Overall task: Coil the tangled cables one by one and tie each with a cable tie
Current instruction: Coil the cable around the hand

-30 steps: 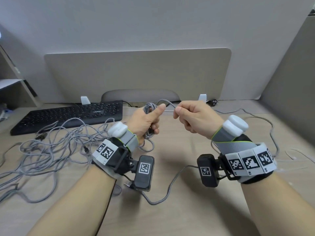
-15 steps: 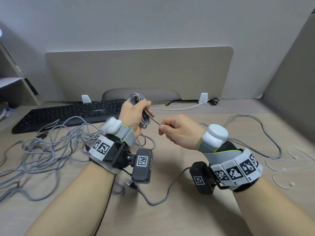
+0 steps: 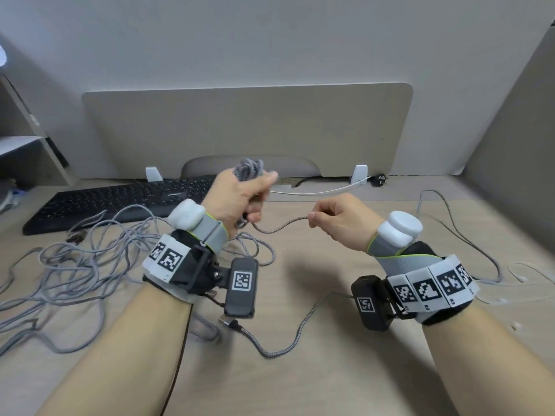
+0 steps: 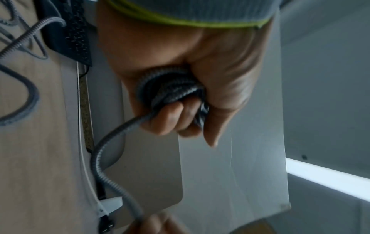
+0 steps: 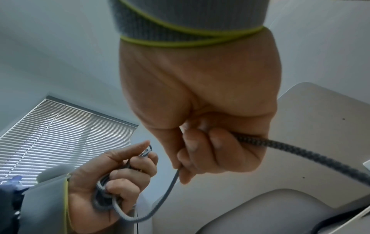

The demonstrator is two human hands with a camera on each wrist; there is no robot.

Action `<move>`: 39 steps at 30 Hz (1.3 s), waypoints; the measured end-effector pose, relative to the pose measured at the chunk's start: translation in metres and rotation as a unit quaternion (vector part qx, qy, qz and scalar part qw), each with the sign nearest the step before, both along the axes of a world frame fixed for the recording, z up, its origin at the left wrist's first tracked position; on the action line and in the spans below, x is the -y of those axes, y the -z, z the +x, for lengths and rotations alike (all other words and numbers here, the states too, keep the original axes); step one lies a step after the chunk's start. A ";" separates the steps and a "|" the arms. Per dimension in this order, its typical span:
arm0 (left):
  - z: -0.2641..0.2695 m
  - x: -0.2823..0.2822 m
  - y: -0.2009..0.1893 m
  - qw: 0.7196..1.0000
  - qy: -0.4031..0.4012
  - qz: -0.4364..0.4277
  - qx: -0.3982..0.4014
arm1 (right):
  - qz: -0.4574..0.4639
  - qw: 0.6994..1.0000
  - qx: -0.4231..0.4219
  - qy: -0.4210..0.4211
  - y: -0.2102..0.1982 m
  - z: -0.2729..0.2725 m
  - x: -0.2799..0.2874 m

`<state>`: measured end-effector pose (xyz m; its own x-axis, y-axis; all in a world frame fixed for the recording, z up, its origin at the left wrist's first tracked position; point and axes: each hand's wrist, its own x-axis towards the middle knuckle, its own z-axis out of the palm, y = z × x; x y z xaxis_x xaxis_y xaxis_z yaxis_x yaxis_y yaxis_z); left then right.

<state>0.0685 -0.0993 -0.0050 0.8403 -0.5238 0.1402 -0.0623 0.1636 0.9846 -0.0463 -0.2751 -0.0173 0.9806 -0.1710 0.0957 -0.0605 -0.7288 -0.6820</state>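
Observation:
My left hand is raised over the desk and grips a small coil of grey braided cable; the loops show inside the curled fingers in the left wrist view. From the coil a slack length of the same cable runs right to my right hand, which pinches it between thumb and fingers. The cable's free tail lies on the desk below, ending in a USB plug. A tangled heap of grey cables lies at the left.
A black keyboard sits at the back left. Behind it stands a beige divider panel. A thin white cable runs along the back edge. Another grey cable and pale cable ties lie at the right.
My left hand has lifted and turned the coil up and away. My right hand has slid rightward along the cable, so a longer slack length hangs between the hands.

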 end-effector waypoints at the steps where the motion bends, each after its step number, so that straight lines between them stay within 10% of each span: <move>1: -0.005 0.004 0.003 0.999 0.017 0.030 0.021 | 0.003 1.000 0.008 0.007 -0.001 0.000 0.001; 6: -0.024 0.020 0.016 0.978 0.046 0.164 0.121 | 0.024 0.998 0.059 0.025 -0.007 -0.002 0.005; 17: -0.025 0.026 0.026 0.970 0.094 0.163 0.154 | 0.073 0.995 0.067 0.000 -0.012 -0.006 0.003; 27: 0.003 0.013 0.021 0.995 -0.094 0.015 0.036 | 0.127 0.989 0.079 0.014 -0.017 -0.009 0.013; 39: -0.024 0.040 0.031 0.993 -0.005 -0.006 -0.115 | 0.125 0.985 0.107 -0.058 -0.021 -0.011 -0.008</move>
<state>0.0450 -0.1389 -0.0363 0.8565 -0.5138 -0.0494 0.1618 0.1763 0.9709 -0.0572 -0.2666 0.0032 0.9570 -0.1025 0.2713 0.1782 -0.5299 -0.8291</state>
